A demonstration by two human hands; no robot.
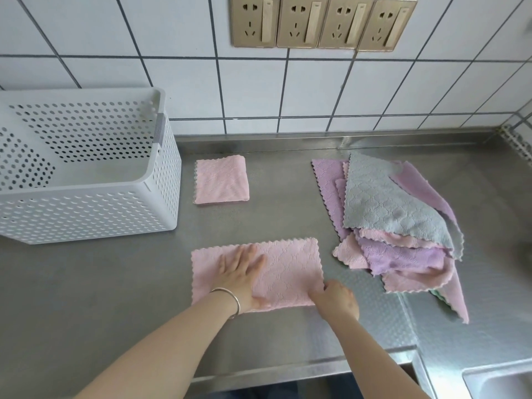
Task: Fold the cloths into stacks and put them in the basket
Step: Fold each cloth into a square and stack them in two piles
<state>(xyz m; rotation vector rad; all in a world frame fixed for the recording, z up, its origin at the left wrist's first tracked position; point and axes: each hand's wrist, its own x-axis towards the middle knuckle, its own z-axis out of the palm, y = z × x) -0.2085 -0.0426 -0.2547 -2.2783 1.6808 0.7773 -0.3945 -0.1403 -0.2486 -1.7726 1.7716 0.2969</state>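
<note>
Right now, left hand: the left hand point(244, 272) lies flat with straight, spread fingers on the left half of the pink cloth point(288, 272), palm down, pressing it onto the counter; a silver bangle point(230, 298) circles its wrist
Right hand: the right hand point(336, 298) sits at the cloth's near right corner, fingers curled over the edge and pinching it; the fingertips themselves are hidden under the knuckles
Pink cloth: a long rectangle with scalloped edges, lying flat on the steel counter point(115, 283) directly in front of the person, its long side running left to right; it lies under the left palm and reaches just past the right hand
Folded cloth: a small pink folded square point(221, 180) lies further back on the counter, well apart from both hands, just beside the basket's right wall
Basket: a white perforated plastic basket point(161, 197) stands at the left rear of the counter against the wall; the part of its inside that shows holds no cloth
Unfolded pile: a loose heap of cloths point(397, 226) to the right of the hands, a grey one on top, purple and pink ones beneath, a green edge peeking out at the near side; near the right hand but not touching it
Surroundings: white tiled wall point(115, 53) with four gold sockets point(322, 21); a sink corner point(501, 381) at lower right
</note>
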